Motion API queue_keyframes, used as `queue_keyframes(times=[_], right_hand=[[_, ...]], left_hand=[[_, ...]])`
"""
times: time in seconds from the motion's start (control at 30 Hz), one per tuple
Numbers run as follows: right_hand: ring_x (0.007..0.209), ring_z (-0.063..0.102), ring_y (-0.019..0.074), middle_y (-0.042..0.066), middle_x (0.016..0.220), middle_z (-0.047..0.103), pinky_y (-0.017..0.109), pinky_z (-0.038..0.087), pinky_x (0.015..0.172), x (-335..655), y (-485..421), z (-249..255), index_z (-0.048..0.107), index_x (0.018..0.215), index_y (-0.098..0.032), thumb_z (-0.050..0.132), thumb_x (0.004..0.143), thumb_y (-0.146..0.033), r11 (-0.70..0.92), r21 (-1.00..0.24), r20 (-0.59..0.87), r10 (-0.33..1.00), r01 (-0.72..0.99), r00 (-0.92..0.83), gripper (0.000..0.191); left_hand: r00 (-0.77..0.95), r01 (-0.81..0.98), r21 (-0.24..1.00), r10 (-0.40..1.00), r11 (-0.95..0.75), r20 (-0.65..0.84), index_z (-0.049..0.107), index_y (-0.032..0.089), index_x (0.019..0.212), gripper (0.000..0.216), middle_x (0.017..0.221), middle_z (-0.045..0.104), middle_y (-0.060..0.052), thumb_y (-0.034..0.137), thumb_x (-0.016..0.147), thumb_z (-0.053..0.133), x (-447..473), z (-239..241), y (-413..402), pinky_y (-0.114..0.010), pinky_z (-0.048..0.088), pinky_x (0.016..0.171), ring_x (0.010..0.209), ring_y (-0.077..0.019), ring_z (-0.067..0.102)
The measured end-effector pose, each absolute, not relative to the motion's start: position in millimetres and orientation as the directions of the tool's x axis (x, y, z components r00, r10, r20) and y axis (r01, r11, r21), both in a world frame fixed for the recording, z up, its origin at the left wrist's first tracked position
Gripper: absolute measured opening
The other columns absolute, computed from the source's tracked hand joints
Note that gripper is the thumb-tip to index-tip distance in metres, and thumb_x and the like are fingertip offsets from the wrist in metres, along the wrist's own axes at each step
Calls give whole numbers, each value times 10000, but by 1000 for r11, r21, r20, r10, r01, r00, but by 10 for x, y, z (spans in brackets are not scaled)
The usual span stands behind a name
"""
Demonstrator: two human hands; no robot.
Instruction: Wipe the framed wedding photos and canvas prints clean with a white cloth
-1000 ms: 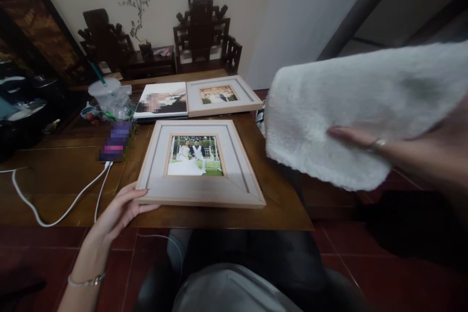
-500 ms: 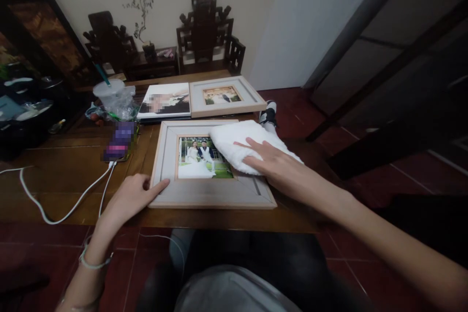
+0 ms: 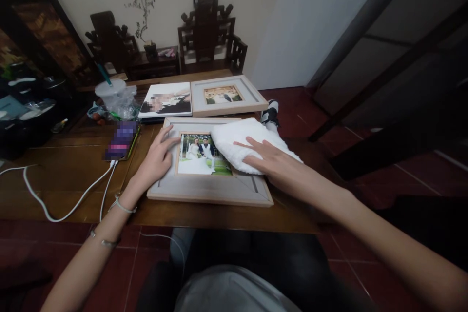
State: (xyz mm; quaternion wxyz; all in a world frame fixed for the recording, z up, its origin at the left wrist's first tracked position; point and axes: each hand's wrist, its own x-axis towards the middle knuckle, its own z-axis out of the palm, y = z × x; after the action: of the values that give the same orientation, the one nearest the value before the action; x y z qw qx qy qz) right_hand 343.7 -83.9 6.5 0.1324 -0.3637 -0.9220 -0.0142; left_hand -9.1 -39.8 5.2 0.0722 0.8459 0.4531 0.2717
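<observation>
One picture frame (image 3: 204,188) has the left hand (image 3: 157,160), half-open, empty, at nine o'clock; the right hand (image 3: 267,157), splayed on a white cloth (image 3: 237,132) at two, should press lightly.

Phone: I see it (image 3: 120,140) face up on the near left, its screen blurred to purple and pink.
Cable: white (image 3: 54,221), it loops left from the phone's near end across my wooden table (image 3: 80,165).
Drink: beyond the phone stands a pale cup (image 3: 110,88) with a teal straw (image 3: 104,73), a crumpled clear bag (image 3: 126,102) against its right side.
Teaware corner: dark vessels crowd my far left, too dim for me to sort.
Chairs: two dark carved ones, left (image 3: 106,34) and right (image 3: 206,24), stand along the far wall (image 3: 244,5).
Plant: between them, a thin little tree (image 3: 144,14) rises from a pot (image 3: 150,48).
Floor: red tiles (image 3: 292,102) show to my right.
</observation>
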Motion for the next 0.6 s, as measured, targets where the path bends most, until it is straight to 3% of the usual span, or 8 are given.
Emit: queue_keyframes(times=[0.1, 0.23, 0.47, 0.6], right_hand=[[1495, 328, 356, 111, 1601, 432, 638, 406, 1135, 3440, -809, 35, 630, 1202, -224, 334, 917, 58, 739, -52, 283, 656, 671, -700, 498], [1497, 320, 361, 116, 1600, 434, 639, 402, 1137, 3426, -795, 15, 630, 1191, -220, 350, 922, 57, 735, -42, 299, 656, 677, -694, 477], [1502, 303, 385, 145, 1596, 431, 646, 378, 1151, 3430, -826, -30, 619, 1194, -203, 402, 932, 32, 744, -19, 320, 638, 668, -701, 414], [1416, 467, 366, 182, 1528, 503, 583, 491, 1071, 3477, -787, 60, 588, 1224, -208, 415, 851, 52, 712, -61, 339, 674, 699, -657, 486]], left_hand=[[459, 724, 375, 810, -579, 364, 653, 171, 1239, 541, 1567, 475, -114, -23, 794, 416, -84, 33, -354, -579, 322, 1237, 1496, -289, 397], [427, 750, 399, 847, -528, 318, 593, 124, 1345, 567, 1536, 515, -144, 17, 822, 400, -118, -33, -326, -554, 302, 1254, 1507, -279, 381], [381, 774, 417, 876, -477, 295, 572, 80, 1378, 477, 1529, 516, -199, 292, 967, 458, -102, -65, -374, -574, 301, 1245, 1515, -330, 361], [373, 786, 399, 877, -472, 303, 582, 69, 1366, 467, 1511, 537, -206, 294, 1000, 398, -73, -66, -389, -550, 312, 1247, 1505, -317, 385]])
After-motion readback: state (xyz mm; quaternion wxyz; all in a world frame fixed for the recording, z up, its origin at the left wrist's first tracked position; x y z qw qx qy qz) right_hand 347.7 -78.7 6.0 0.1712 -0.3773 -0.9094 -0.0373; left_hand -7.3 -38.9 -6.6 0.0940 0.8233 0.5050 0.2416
